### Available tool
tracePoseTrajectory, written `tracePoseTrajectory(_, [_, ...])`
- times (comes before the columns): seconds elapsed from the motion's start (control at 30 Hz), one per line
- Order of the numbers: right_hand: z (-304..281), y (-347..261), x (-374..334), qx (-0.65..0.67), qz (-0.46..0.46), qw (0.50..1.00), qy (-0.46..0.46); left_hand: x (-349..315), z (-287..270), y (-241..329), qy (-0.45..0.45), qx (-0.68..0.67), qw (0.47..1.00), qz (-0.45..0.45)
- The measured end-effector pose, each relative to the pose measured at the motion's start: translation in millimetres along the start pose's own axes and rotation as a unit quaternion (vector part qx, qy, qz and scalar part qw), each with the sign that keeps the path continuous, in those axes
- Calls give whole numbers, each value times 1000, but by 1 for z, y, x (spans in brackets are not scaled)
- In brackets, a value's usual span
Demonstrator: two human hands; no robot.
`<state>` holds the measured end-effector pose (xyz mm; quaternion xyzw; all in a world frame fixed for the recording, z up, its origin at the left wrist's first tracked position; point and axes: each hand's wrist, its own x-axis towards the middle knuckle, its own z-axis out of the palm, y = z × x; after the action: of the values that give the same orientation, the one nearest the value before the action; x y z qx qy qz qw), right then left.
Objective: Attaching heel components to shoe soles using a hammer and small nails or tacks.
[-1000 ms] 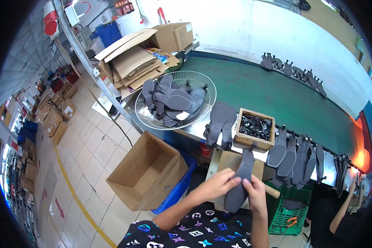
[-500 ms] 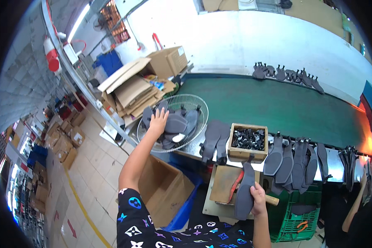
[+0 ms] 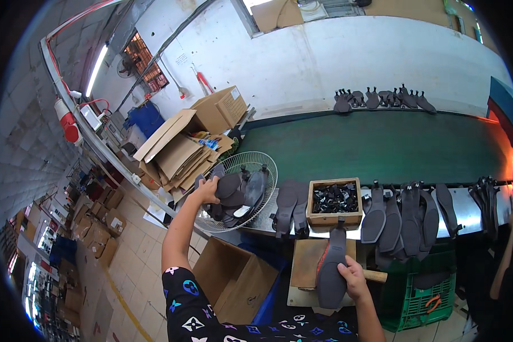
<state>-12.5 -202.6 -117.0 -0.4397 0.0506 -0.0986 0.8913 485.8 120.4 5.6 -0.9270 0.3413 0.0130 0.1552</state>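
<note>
My right hand (image 3: pixel 354 277) pinches the edge of a dark grey shoe sole (image 3: pixel 332 263), which stands over a work block (image 3: pixel 306 268) with a small black piece at its far end. A wooden handle (image 3: pixel 376 276) pokes out to the right behind that hand, and something red is partly covered by the sole. Over at the left, my left hand (image 3: pixel 208 190) reaches into a round wire basket (image 3: pixel 275 196) of dark soles (image 3: pixel 230 187). Its fingers are curled round a sole at the basket's left side, though the grip is partly hidden.
Beyond the block stands a wooden box (image 3: pixel 334 219) of small black parts. Finished-looking soles (image 3: pixel 374 219) line the metal ledge before a green conveyor belt (image 3: pixel 376 142). A cardboard box (image 3: pixel 233 279) sits below the basket; a green crate (image 3: pixel 430 310) holding orange-handled pliers is at lower right.
The spread fingers of my left hand have closed round a sole in the basket. My right hand still holds its sole, now tilted a little differently. The whole view has shifted slightly.
</note>
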Motion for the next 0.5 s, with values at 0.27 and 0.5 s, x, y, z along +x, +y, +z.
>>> tracePoseTrajectory(0.27, [4,3,-5,-15,-7,1000,-1,-6,-34,-27,374,-497,772,-132])
tracePoseTrajectory(0.5, [5,1,-2,-29,-22,999,29,16,1,-18,1,-453,852,-263])
